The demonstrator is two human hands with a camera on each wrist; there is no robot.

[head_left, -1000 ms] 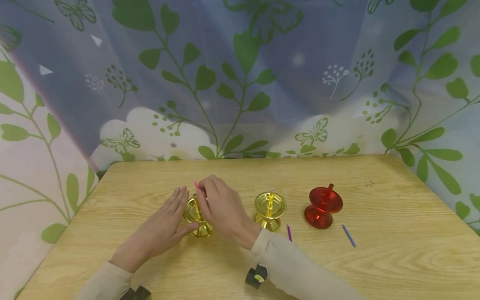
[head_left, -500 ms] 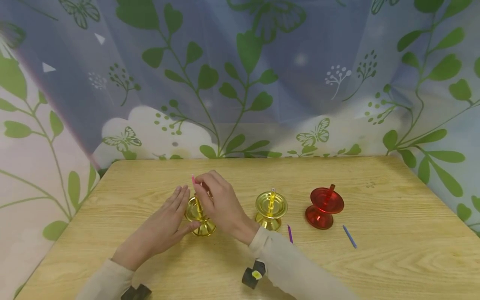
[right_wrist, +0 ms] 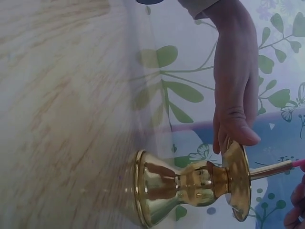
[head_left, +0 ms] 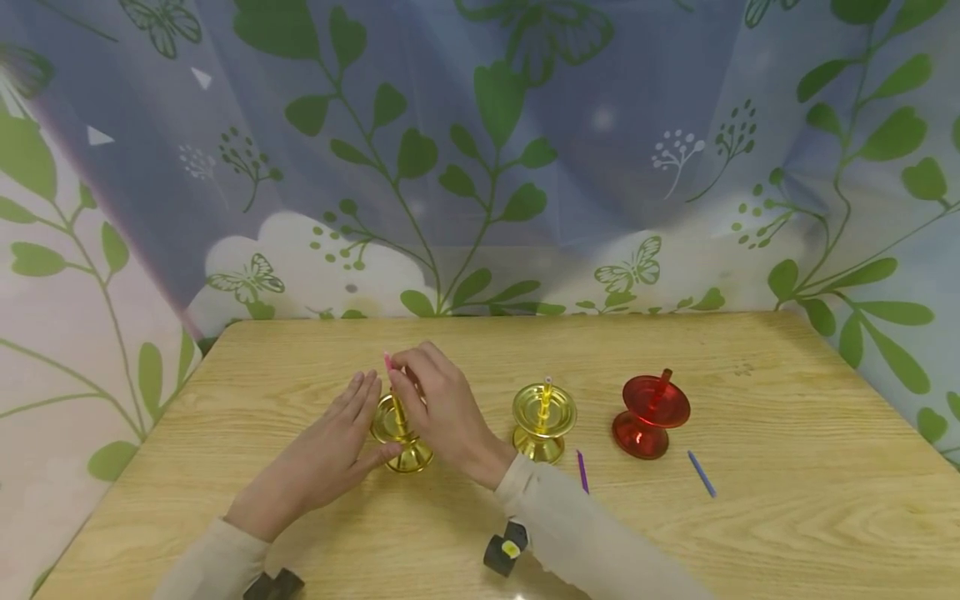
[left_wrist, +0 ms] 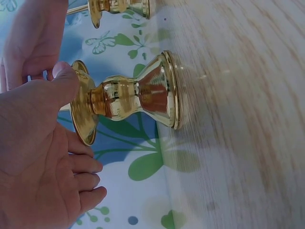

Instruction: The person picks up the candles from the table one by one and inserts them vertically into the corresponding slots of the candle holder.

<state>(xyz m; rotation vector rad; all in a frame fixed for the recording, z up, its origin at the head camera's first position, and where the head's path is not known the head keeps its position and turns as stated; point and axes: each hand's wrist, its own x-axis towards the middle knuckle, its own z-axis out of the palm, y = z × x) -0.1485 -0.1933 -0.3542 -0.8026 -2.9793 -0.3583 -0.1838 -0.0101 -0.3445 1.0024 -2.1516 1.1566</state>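
At the left of the head view stands a gold candle holder (head_left: 408, 456), upright, with a shallow dish and a thin central stem. My left hand (head_left: 322, 454) holds it at the dish, thumb (left_wrist: 66, 81) at the rim and long fingers nearly straight along the other side. The fingertips of my right hand (head_left: 444, 408) pinch a slim pink candle (head_left: 387, 361) at the top of the stem. In the right wrist view the pink candle (right_wrist: 299, 163) lines up with the stem (right_wrist: 271, 170); its lower end meets the stem's tip.
Right of my hands stand a second gold candle holder (head_left: 542, 421) and a red one (head_left: 651, 417). A purple candle (head_left: 582, 471) and a blue candle (head_left: 702, 474) lie on the wooden table (head_left: 787, 400). A patterned cloth (head_left: 570, 192) hangs behind the table.
Over the last second my right hand has shifted slightly up and left with the pink candle, which now stands more upright over the stem. My left hand stays at the dish.
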